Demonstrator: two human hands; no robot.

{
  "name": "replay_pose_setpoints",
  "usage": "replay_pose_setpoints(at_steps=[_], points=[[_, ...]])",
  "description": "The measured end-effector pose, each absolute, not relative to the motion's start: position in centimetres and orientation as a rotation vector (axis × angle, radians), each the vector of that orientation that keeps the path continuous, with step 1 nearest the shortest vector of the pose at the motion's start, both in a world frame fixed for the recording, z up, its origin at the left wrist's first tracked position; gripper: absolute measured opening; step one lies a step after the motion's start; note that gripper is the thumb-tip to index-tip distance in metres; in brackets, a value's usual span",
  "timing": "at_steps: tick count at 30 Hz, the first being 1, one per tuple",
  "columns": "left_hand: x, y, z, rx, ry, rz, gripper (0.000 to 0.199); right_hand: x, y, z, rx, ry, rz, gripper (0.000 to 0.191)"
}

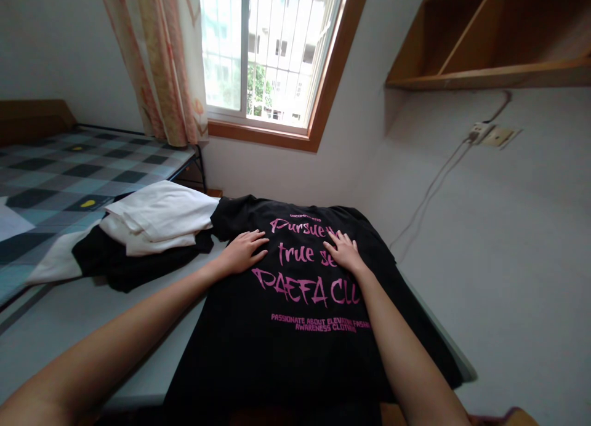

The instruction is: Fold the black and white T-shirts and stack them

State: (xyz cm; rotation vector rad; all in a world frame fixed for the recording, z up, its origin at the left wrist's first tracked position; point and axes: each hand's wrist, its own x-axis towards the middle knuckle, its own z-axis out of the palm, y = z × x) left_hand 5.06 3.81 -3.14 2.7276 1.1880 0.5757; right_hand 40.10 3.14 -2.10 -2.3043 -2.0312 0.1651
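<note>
A black T-shirt (286, 364) with pink lettering lies spread over a white table (152, 370), its collar end toward the window. On the left part of the shirt my left hand (243, 252) rests flat, fingers stretched out beside the printed words. My right hand (344, 250) lies flat on the right part of the print, fingers spread, covering some letters. Both hands touch the cloth without gripping it. Left of the shirt sits a stack of clothes, with a folded white garment (161, 210) on top of black ones (138, 269).
A bed with a checkered cover (106, 158) stands at the left, close to the table. A curtain (173, 63) hangs beside the barred window (277, 50). Along the right wall are a wooden shelf (489, 75) and a socket (480, 132) with hanging cables.
</note>
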Motion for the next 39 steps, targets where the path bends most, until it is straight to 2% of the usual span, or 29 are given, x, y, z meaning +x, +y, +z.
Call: replay_pose_setpoints(at_steps=[39], points=[[5.11, 3.73, -2.99, 2.761, 1.181, 0.546, 0.046, 40.13, 3.1, -2.05, -2.31, -2.032, 0.163, 0.064]])
